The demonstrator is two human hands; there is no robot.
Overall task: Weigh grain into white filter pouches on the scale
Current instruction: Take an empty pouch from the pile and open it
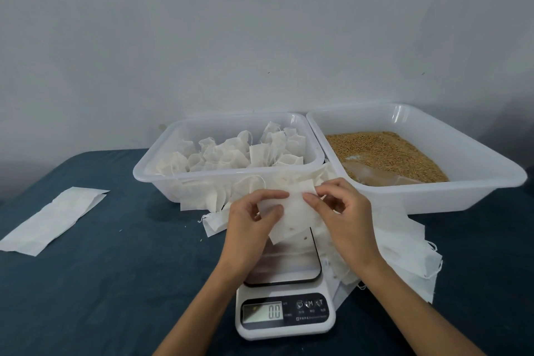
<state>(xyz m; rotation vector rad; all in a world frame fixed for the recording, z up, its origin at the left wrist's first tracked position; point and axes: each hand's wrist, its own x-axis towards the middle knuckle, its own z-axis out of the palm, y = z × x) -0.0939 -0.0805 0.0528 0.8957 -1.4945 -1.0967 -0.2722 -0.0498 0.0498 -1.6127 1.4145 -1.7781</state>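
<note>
Both pinching one empty pouch (291,211) just above the scale (284,292), left hand (254,220) and right hand (338,211) at its top edge, probably teasing it open for grain (384,153). Reads zero, so nothing weighed yet.

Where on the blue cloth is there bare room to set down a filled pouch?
Bare cloth lies left of the scale, between it and the flat white sheet. Right of the scale it is crowded with loose empty pouches; both tubs fill the back.
</note>
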